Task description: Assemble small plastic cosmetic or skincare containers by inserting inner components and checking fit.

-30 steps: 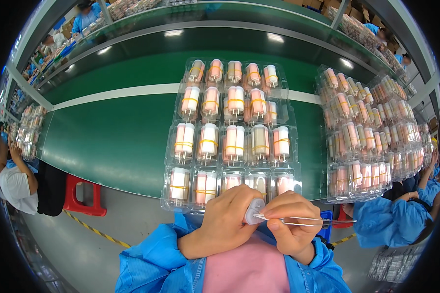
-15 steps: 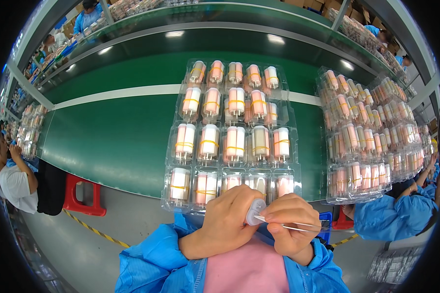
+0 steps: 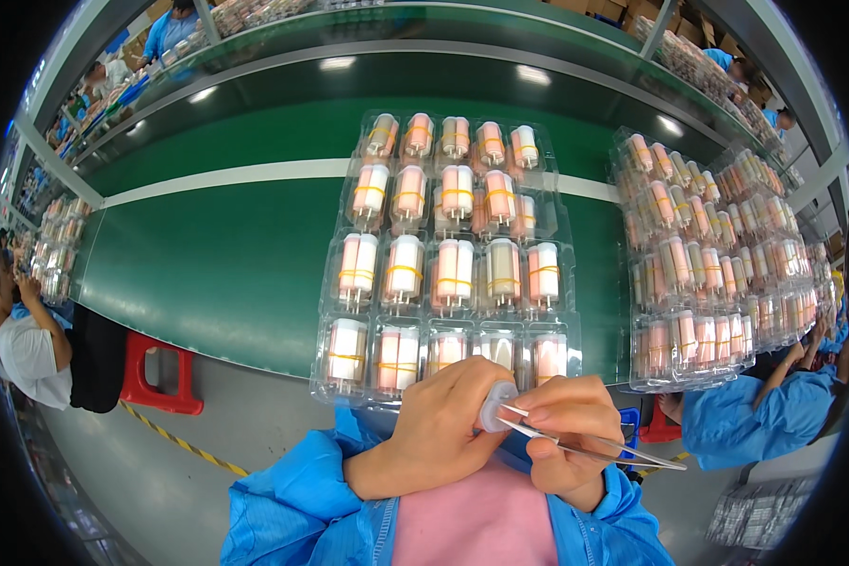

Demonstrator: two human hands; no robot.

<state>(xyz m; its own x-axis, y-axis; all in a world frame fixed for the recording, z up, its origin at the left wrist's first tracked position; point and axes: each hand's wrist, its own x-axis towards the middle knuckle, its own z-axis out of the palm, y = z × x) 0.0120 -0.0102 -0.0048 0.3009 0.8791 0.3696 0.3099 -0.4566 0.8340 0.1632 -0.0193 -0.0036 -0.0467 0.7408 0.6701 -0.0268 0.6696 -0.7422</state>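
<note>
My left hand [image 3: 443, 420] is closed around a small part, of which only its translucent whitish cap [image 3: 497, 406] shows beside the thumb and forefinger. The rest of that part is hidden in my palm. Between the thumb and fingers of my right hand [image 3: 571, 429] is a pair of silver tweezers [image 3: 632, 455]. Their two tips are spread apart at the cap's face; whether both touch it I cannot tell. Just beyond my hands lies a clear plastic tray [image 3: 575, 325] holding rows of pink, white and grey-brown cylinders [image 3: 357, 264] bundled with yellow rubber bands, metal pins pointing down.
The tray rests on a green conveyor belt [image 3: 208, 245] with a white stripe. More filled clear trays [image 3: 693, 349] are stacked at the right. Co-workers sit at left [image 3: 33, 349] and right [image 3: 764, 415]. A red stool [image 3: 165, 401] stands on the floor at the left.
The tweezers have spread from nearly together to apart, and their back end has swung into fuller view at the right. My left hand and the cap have barely moved.
</note>
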